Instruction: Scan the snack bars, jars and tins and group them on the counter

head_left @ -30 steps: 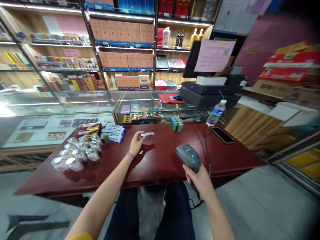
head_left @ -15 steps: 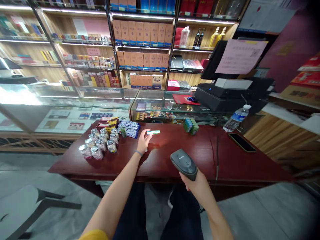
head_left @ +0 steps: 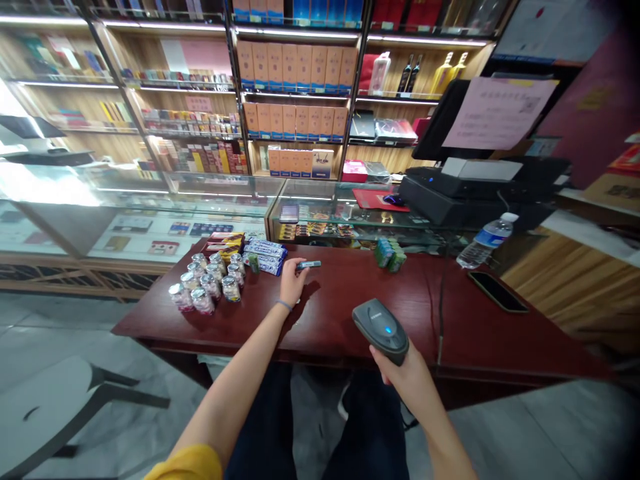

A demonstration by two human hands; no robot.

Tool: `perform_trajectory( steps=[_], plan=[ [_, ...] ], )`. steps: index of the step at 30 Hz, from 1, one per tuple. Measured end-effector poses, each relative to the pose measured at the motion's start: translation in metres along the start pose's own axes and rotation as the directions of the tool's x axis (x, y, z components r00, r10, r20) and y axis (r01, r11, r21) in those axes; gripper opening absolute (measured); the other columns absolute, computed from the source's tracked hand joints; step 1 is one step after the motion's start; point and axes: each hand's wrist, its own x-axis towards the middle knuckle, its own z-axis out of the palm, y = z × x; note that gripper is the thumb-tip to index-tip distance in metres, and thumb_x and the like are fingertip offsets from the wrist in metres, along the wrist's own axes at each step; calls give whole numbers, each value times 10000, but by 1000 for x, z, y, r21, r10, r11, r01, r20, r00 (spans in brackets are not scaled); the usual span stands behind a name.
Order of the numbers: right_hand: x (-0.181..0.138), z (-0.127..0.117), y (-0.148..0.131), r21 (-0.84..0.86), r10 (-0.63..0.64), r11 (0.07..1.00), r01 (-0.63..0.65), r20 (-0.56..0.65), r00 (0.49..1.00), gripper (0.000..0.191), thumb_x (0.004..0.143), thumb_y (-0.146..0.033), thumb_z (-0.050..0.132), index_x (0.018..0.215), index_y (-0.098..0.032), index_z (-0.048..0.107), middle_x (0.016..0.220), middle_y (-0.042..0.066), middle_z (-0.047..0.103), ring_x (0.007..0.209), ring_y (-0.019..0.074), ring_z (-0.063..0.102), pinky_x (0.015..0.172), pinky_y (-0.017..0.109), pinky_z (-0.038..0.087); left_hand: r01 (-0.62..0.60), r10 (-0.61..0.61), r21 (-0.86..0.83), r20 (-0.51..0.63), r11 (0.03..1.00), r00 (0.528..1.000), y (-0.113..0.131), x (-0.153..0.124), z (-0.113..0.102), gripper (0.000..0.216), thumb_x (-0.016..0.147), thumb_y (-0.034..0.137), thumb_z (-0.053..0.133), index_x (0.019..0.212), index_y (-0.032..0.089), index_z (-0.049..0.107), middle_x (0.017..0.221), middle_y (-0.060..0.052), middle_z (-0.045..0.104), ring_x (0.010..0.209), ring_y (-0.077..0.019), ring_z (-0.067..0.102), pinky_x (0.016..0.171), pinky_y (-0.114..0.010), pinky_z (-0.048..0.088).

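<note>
My left hand (head_left: pixel 291 281) pinches a small slim blue pack (head_left: pixel 309 265) just above the dark red table (head_left: pixel 330 320), near its far edge. My right hand (head_left: pixel 405 372) is wrapped round the grip of a grey barcode scanner (head_left: pixel 381 329), whose blue light shows and whose head points toward the pack. A black cable (head_left: pixel 440 300) lies across the table by the scanner. Left of my left hand lie blue-and-white packs (head_left: pixel 265 252) and a cluster of small jars (head_left: pixel 210 281).
Green small packs (head_left: pixel 391 255), a water bottle (head_left: pixel 485 241) and a black phone (head_left: pixel 497 291) sit on the table's right part. Glass display counters (head_left: pixel 320 207) stand behind it, with a cash register (head_left: pixel 470 187) and stocked shelves beyond. A chair (head_left: pixel 55 407) stands at lower left.
The camera view shifted, so the table now sits further right in frame. My left hand still holds the slim pack, turned slightly; the scanner stays aimed at it, its blue light showing again.
</note>
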Motion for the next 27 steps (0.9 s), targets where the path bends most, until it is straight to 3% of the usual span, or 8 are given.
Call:
perform_trajectory(
  steps=[2, 6, 10, 13, 16, 21, 27],
  plan=[
    [2, -4, 7, -11, 2, 1000, -2, -5, 1000, 365, 767, -423, 724, 1045, -208, 625, 465, -70, 547, 388, 159, 496, 430, 267, 438, -96, 93, 109, 35, 989, 995, 12, 8, -18, 188, 915, 231, 650, 1099, 198, 642, 1107, -95, 646, 1082, -234, 608, 975, -387, 513],
    [9, -5, 20, -21, 12, 1000, -11, 22, 1000, 413, 770, -474, 719, 1065, -205, 611, 471, -64, 560, 396, 174, 515, 438, 279, 455, -264, 189, 317, 246, 911, 951, 34, 41, -75, 211, 897, 237, 675, 1107, 218, 664, 1069, -74, 650, 1055, -245, 615, 985, -386, 503],
    [13, 6, 21, -15, 8, 1000, -7, 44, 999, 328, 768, -488, 712, 938, -226, 613, 453, -62, 546, 380, 171, 499, 436, 288, 447, -340, 149, 465, 400, 817, 905, 43, 74, -133, 259, 837, 186, 709, 1094, 215, 690, 1060, -63, 639, 1017, -243, 637, 957, -358, 510],
    [12, 14, 16, -35, -1, 999, 2, 45, 999, 292, 776, -476, 701, 905, -229, 614, 454, -65, 542, 393, 170, 507, 456, 288, 453, -367, 76, 563, 472, 741, 878, 44, 86, -163, 285, 827, 183, 708, 1109, 209, 679, 1037, -59, 631, 984, -239, 649, 934, -353, 518],
    [12, 17, 13, -43, 4, 999, -2, 57, 998, 323, 772, -470, 699, 951, -214, 616, 452, -73, 538, 402, 174, 513, 469, 291, 447, -438, -13, 656, 564, 615, 826, 44, 87, -176, 265, 855, 192, 667, 1119, 195, 656, 1102, -82, 620, 1014, -247, 648, 929, -362, 521],
    [14, 13, 18, -71, -5, 997, 10, 64, 998, 370, 784, -499, 688, 991, -204, 601, 500, -59, 583, 418, 176, 530, 486, 295, 456, -513, -156, 751, 615, 415, 773, 45, 82, -175, 257, 876, 193, 628, 1132, 178, 647, 1166, -117, 616, 1013, -267, 662, 860, -370, 529],
    [14, 7, 23, -102, -14, 995, 22, 72, 997, 319, 792, -513, 681, 891, -223, 594, 527, -32, 612, 418, 171, 535, 486, 291, 470, -567, -192, 754, 643, 331, 742, 40, 79, -170, 250, 852, 193, 672, 1100, 168, 659, 1096, -122, 660, 1061, -296, 662, 870, -378, 514]
  ],
)
